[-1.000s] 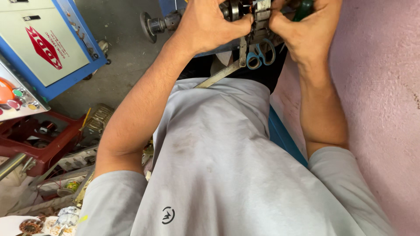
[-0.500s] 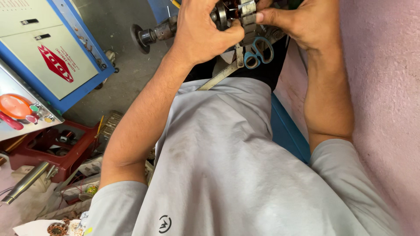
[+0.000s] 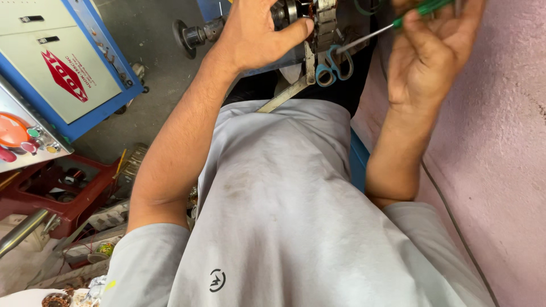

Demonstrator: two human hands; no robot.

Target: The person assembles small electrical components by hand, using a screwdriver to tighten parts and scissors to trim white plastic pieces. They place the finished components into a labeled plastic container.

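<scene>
My left hand (image 3: 256,34) grips a metal motor armature (image 3: 296,17) with a shaft and a round end piece (image 3: 190,35) sticking out to the left, at the top of the head view. My right hand (image 3: 429,54) holds a thin screwdriver with a green handle (image 3: 424,10); its metal shank (image 3: 364,38) points left toward the armature. Blue-handled scissors (image 3: 334,65) lie just under the armature. My grey T-shirt (image 3: 284,216) fills the lower middle of the view.
A blue and cream cabinet (image 3: 57,68) stands at the left, a control panel with coloured buttons (image 3: 20,139) below it. A red tray of parts (image 3: 62,190) sits on the floor. A pink wall (image 3: 500,142) runs along the right side.
My right hand has come off the armature and drawn back to the right, now holding the green screwdriver. The view has shifted, so armature and left hand sit lower in the frame.
</scene>
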